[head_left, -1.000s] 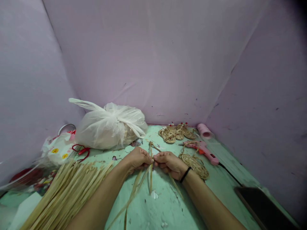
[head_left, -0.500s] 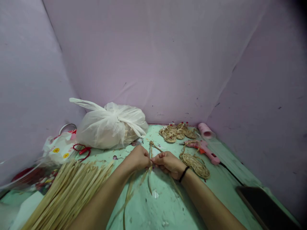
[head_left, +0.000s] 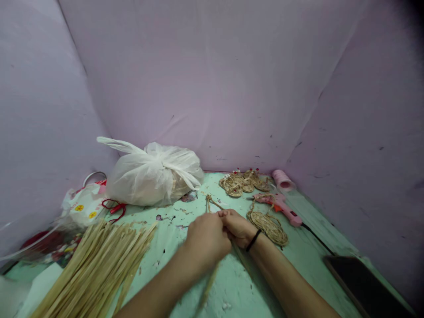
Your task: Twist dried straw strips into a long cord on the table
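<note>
My left hand (head_left: 207,236) is closed and rests against my right hand (head_left: 236,227), its back hiding most of what the fingers grip. Both hands meet on a braided straw cord (head_left: 213,203), whose looped end lies on the green table just beyond them. My right hand pinches the cord with thumb and forefinger and wears a black band at the wrist. Loose straw strands (head_left: 209,285) trail down from under the hands, blurred by motion. Nearest my right wrist lies a coiled straw braid (head_left: 268,227).
A bundle of flat straw strips (head_left: 92,269) lies at left, before a tied white plastic bag (head_left: 155,176). At right are a pink glue gun (head_left: 281,206), a pink thread spool (head_left: 283,180) and a dark phone-like slab (head_left: 362,285). Woven straw pieces with pins (head_left: 243,182) lie behind.
My left hand has moved right and toward me, turning over against my right hand. The strands below have shifted with it. My right hand stays nearly in place.
</note>
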`<state>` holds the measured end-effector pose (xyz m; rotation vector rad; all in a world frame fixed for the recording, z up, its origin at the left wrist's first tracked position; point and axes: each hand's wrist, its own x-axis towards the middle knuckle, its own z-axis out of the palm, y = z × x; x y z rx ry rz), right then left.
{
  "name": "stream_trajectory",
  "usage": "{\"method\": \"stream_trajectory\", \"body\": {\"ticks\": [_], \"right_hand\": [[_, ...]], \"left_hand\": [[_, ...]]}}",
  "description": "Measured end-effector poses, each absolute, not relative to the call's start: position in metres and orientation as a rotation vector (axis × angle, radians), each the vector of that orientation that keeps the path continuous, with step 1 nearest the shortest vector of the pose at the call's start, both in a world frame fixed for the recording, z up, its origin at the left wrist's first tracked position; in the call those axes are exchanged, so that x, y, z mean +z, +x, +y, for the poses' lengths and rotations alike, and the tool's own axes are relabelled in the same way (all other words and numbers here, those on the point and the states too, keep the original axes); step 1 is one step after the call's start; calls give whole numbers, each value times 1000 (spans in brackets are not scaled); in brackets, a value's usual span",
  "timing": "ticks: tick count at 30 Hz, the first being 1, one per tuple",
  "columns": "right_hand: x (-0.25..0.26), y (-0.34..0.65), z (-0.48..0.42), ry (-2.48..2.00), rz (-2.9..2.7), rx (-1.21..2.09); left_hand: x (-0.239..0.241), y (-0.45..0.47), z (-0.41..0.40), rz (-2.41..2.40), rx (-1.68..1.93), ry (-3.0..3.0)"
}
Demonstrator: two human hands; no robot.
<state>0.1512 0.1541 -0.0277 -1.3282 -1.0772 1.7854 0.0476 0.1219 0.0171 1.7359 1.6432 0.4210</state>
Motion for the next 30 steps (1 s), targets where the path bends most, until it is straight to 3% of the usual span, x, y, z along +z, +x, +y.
{"method": "stream_trajectory", "body": {"ticks": [4, 11, 18, 26, 30], "right_hand": [[-25, 158, 154, -1301, -1158, 1856], [-25, 159, 151, -1164, -1179, 1869], [-28, 159, 148, -1220, -1355, 1770], [-44, 157, 152, -1450, -1556, 1437], [-38, 162, 150, -1393, -1518, 1567]], "left_hand": [[25, 21, 149, 1775, 560, 1555], [6, 28, 151, 1307, 458, 989], [-9, 34, 138, 1616, 537, 1194], [-39, 30, 138, 1581, 712, 1383], [-27, 34, 132, 1472, 630, 1271]]}}
